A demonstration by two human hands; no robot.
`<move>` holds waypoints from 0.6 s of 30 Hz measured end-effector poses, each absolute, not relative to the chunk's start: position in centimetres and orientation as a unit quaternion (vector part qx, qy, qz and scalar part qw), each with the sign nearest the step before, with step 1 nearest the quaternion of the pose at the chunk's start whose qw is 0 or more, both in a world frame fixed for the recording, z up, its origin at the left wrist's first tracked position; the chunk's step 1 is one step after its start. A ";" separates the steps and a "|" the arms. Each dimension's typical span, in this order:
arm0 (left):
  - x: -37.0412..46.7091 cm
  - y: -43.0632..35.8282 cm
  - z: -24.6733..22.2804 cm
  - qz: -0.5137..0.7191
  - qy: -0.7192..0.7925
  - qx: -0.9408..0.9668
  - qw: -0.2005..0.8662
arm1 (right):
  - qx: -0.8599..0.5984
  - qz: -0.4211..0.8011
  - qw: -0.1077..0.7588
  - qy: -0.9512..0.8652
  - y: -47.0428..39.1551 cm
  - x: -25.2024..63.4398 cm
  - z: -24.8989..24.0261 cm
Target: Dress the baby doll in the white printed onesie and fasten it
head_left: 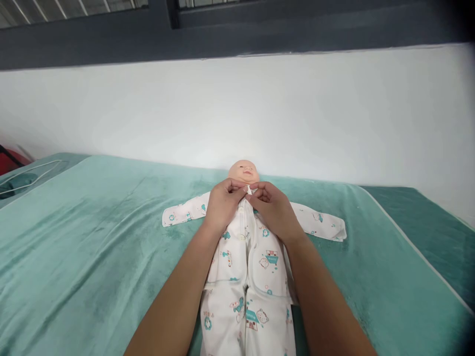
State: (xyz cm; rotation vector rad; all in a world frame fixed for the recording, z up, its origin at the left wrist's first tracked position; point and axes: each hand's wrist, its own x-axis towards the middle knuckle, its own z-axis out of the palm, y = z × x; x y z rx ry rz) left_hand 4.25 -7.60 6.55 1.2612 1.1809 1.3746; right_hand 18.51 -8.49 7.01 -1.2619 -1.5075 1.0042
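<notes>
Two bare hands [226, 203] [271, 206] angled inward, grip pinching white jacket [232, 247] collar edges.

The light is soft and quite bright, and it glows most on the middle of the white wall [237, 113]. The top of the frame is dim. The right corners go black. Shadows are faint. Small prints look a bit smudgy, perhaps blurred. Lines bend near the sides.

The person's left hand [272, 207] and right hand [225, 203] pinch the collar of a white printed jacket [269, 262] with their fingers, just below the doll's head [244, 171] at twelve o'clock. Its sleeves stretch toward nine and three o'clock over a green blanket [111, 237]; matching pants [222, 321] lie at six o'clock.
</notes>
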 end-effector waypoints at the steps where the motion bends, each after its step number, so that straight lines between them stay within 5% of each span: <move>1: 4.2 -7.5 6.5 0.555 0.479 0.513 0.446 | -0.516 0.400 0.440 -0.617 -8.5 18.5 7.0; 18: 4.2 -7.9 7.0 0.542 0.460 0.472 0.522 | -0.543 0.381 0.347 -0.663 -9.0 18.1 7.9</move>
